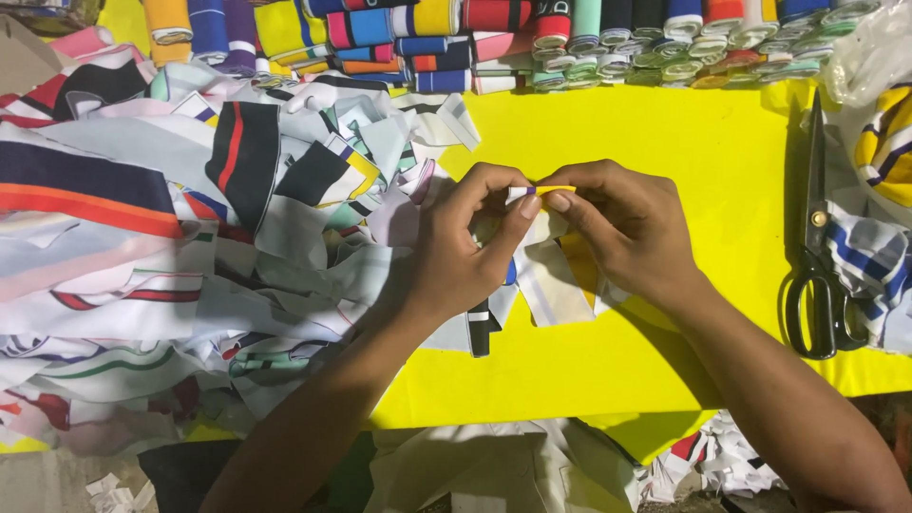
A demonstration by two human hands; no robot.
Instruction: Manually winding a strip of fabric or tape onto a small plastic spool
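The fabric strip point(540, 191) is narrow, white and yellow with a dark band near its left end. It sits stretched level between my two hands, above the yellow desk point(684, 161), just right of the fabric pile point(142, 266), which serves as the landmark for all positions below.

My left hand point(465, 247) pinches the strip's left end; its fingers point(518, 195) are closed on the fabric, thumb against forefinger. My right hand point(622, 223) pinches the right end, its fingers point(560, 198) likewise clamped on the strip. The two pinch points nearly touch.

Below the hands, further fabric pieces point(556, 285) in white, yellow and blue hang or lie against the desk, at the right edge of the pile. I cannot tell whether they are joined to the strip.

The pile itself consists of loose cut cloth in white, black, red and orange stripes, covering the desk's left part.

Beyond the pile, along the desk's far edge, a row of rolled fabric bands point(532, 43) in many colours lies packed side by side.

Well to the right of the pile, black-handled scissors point(819, 247) lie flat on the desk, closed, blades pointing away from me. Just beside them, further right, lies blue-and-white striped cloth point(869, 256).
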